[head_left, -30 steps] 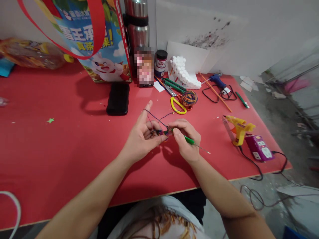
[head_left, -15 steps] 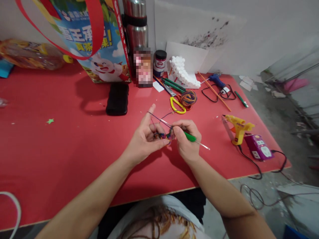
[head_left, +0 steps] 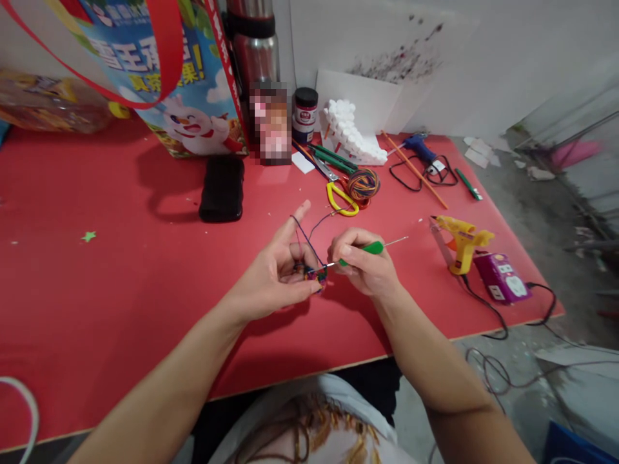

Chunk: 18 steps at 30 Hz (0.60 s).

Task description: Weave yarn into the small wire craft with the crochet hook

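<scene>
My left hand (head_left: 271, 274) pinches a small multicoloured crochet piece (head_left: 316, 278) between thumb and fingers. Dark yarn (head_left: 309, 241) runs over its raised index finger and down to the piece. In my right hand (head_left: 365, 264) is a crochet hook (head_left: 374, 247) with a green handle, gripped like a pen. Its metal tip meets the crochet piece, while a thin metal rod sticks out of the handle's other end to the right. From the left hand the yarn trails back toward a multicoloured yarn ball (head_left: 363, 185) beside yellow-handled scissors (head_left: 342, 201).
A black case (head_left: 222, 189) lies on the red table (head_left: 120, 309) left of my hands. A yellow glue gun (head_left: 459, 241) and a purple box (head_left: 501, 277) stand at the right. Behind are a large bag (head_left: 193, 96), a steel flask (head_left: 258, 58) and a jar (head_left: 304, 116).
The crochet hook has swung from tilting down to the right to rising up to the right, its tip now lower at the piece. My right hand has rolled with it; the view shifted slightly.
</scene>
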Each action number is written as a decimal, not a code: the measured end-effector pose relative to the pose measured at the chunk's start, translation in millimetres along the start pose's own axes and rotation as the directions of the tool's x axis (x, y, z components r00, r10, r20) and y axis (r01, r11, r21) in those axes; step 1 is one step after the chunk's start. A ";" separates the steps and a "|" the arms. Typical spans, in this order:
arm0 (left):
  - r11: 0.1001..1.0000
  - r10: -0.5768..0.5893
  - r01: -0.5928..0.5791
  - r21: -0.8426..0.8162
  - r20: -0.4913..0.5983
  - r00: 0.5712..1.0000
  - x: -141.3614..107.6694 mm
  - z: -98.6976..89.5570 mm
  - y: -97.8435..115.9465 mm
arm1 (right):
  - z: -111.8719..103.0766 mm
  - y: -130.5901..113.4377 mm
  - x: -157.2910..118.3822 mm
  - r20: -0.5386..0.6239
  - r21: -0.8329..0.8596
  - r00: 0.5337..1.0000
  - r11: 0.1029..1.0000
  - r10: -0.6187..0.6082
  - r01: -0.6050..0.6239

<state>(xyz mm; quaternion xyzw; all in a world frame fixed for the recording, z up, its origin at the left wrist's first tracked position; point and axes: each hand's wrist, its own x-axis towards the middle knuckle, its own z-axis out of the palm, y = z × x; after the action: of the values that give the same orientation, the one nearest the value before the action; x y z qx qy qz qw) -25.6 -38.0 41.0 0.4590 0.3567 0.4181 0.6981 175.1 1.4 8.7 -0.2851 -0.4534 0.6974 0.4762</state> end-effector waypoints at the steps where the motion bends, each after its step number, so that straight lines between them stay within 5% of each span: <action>1: 1.000 -0.014 0.013 0.009 0.006 1.000 -0.6 -0.1 -0.1 | -1.4 -0.3 -0.2 0.010 -0.010 1.000 1.000 -0.005 0.005; 8: 0.998 0.061 -0.060 -0.030 0.043 0.997 1.3 -3.1 -4.4 | -5.9 -3.2 -2.2 0.055 -0.046 0.996 0.996 -0.075 0.078; 18: 0.999 0.014 -0.015 -0.039 -0.019 1.000 0.7 -3.0 -1.2 | -7.6 -8.8 -4.0 0.044 -0.162 0.986 0.972 -0.163 0.168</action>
<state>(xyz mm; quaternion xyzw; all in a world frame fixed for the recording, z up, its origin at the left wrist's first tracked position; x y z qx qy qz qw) -27.6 -36.6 38.9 0.4437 0.3517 0.4345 0.7005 186.5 1.7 13.3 -0.2742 -0.5388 0.6197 0.5005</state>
